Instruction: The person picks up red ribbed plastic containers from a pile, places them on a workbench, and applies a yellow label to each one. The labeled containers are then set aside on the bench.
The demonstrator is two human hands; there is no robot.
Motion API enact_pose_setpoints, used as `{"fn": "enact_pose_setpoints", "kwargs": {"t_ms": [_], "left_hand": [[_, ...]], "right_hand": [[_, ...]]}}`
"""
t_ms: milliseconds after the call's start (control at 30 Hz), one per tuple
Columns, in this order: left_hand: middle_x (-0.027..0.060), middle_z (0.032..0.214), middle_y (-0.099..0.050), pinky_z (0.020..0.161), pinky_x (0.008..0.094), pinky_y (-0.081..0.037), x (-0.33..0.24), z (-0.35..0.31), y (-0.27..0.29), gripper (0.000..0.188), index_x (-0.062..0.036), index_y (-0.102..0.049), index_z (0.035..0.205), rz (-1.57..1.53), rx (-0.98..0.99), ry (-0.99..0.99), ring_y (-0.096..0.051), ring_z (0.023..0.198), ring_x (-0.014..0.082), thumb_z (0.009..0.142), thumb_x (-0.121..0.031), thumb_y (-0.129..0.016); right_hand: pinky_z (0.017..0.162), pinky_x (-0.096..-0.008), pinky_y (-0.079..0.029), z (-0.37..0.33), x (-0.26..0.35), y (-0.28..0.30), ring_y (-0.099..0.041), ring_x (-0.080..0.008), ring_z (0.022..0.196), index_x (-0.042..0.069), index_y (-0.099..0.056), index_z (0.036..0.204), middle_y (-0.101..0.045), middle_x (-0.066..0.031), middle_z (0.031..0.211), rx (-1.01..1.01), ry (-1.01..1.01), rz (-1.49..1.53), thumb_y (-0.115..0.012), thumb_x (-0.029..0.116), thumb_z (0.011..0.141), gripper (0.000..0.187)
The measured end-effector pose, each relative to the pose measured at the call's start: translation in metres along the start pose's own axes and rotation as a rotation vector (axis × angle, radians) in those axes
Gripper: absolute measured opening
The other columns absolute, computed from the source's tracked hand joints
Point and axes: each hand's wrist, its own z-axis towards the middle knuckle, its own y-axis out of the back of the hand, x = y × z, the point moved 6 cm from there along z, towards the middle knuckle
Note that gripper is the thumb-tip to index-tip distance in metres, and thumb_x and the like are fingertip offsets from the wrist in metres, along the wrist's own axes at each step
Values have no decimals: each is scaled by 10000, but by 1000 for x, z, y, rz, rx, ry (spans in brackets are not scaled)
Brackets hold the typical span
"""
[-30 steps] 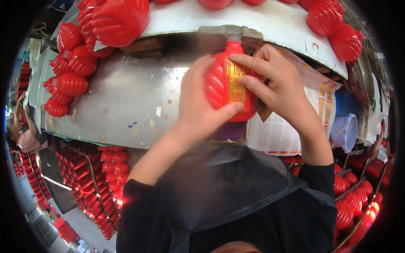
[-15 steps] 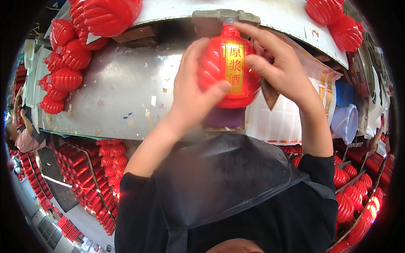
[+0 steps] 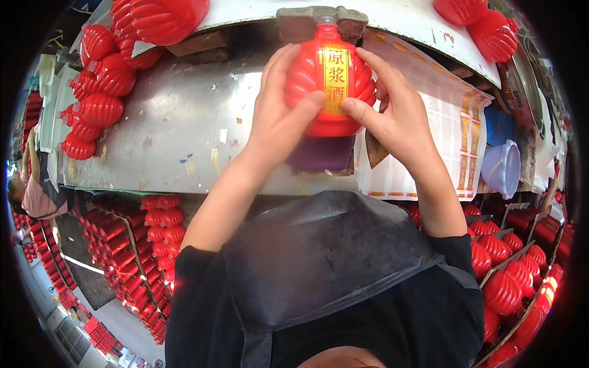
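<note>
A round red bottle (image 3: pixel 310 126) with swirled ribs and a clear neck lies on its back on the table, neck pointing away from me. A gold and yellow label (image 3: pixel 335 80) runs down its front. My left hand (image 3: pixel 285 104) is wrapped along the bottle's left side, its thumb at the label's lower left edge. On the right side my right hand (image 3: pixel 396 101) curves round the bottle, with the thumb at the label's lower right. Below the bottle's base shows a purple pad (image 3: pixel 322 153). Behind the neck sits a grey block (image 3: pixel 291 23).
A sheet of labels (image 3: pixel 417 165) lies on the table to the right, beside a white bucket (image 3: pixel 501 168). More red bottles (image 3: pixel 101 110) are stacked at the left. Crates of red bottles (image 3: pixel 503 294) stand at the lower right. A person (image 3: pixel 40 193) is at the far left.
The right hand has come down from the bottle's neck to its side, thumb now at the label's lower end. The left thumb has shifted to the label's edge.
</note>
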Motion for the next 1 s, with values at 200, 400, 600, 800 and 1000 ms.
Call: {"fn": "enact_pose_setpoints", "kwargs": {"t_ms": [200, 400, 600, 800, 1000], "left_hand": [[214, 1497, -451, 1176, 422, -368, 1, 1, 0, 789, 23, -434, 1473, -7, -50, 51, -449, 1407, 334, 840, -274, -800], [193, 1463, -499, 1128, 395, -432, -3, 2, 1, 784, 18, -446, 1463, -23, -65, 98, -527, 1340, 303, 812, -213, -815], [167, 1459, -499, 1124, 388, -434, -2, 3, 2, 717, 17, -459, 1454, -152, -59, 118, -532, 1327, 279, 848, -195, -780], [170, 1468, -469, 1119, 383, -438, -4, 4, -1, 748, 4, -409, 1485, -143, -44, 119, -524, 1317, 254, 861, -192, -770], [139, 1456, -473, 1145, 372, -412, -5, 3, -3, 795, 0, -358, 1516, -41, -32, 118, -504, 1329, 222, 875, -200, -783]], "right_hand": [[697, -282, -455, 1, -3, -1, -477, -140, 782, 109, -575, 1458, -564, -24, 936, 17, -14, 54, -829, 350, 800, 746], [702, -274, -458, -1, -4, -3, -485, -136, 791, 107, -573, 1459, -582, -32, 957, 7, 2, 47, -832, 343, 799, 747], [719, -261, -462, 2, -11, -1, -497, -115, 787, 92, -551, 1483, -594, -23, 930, 47, 5, 124, -778, 327, 887, 679], [708, -251, -451, 5, -17, -1, -488, -90, 765, 92, -555, 1483, -559, 8, 861, 89, -56, 254, -721, 284, 961, 581], [675, -274, -449, 3, -5, 0, -489, -121, 739, 94, -588, 1443, -557, -22, 849, -4, 38, 48, -800, 347, 852, 677]]}}
